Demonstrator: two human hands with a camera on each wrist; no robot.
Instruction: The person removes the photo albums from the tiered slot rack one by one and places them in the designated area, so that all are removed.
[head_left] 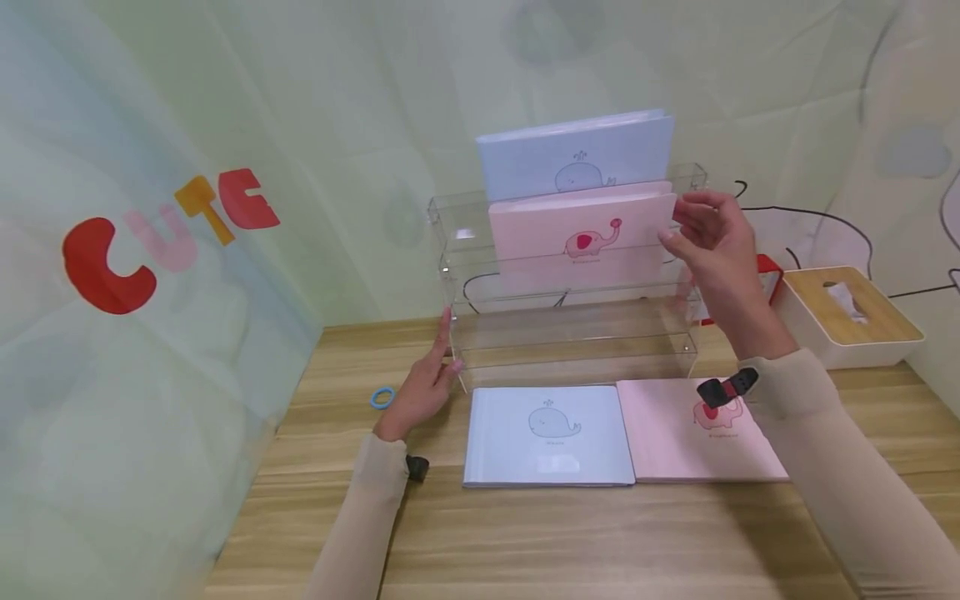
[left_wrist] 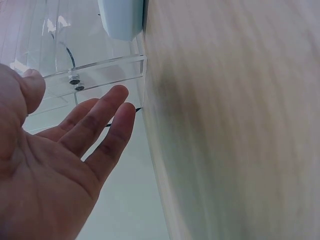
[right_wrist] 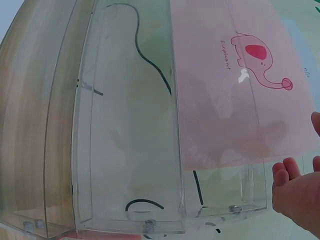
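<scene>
A smooth, rectangular pink elephant booklet [head_left: 536, 237] stood in the clear, tiered acrylic rack [head_left: 570, 327], upper centre; the right hand [head_left: 716, 246], fingers and thumb apart, curved at its edge; the left hand [head_left: 423, 387], fingers parted, flanked the rack above the wood-grained bench [head_left: 525, 542].

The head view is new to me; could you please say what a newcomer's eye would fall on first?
Probably the colourful letters spelling CUTE on the pale backdrop at the left. Next might come the pink elephant booklets propped in the clear rack, with blue whale booklets rising higher behind them. On the table before the rack, a flat whale booklet and a flat elephant booklet lie side by side.
</scene>
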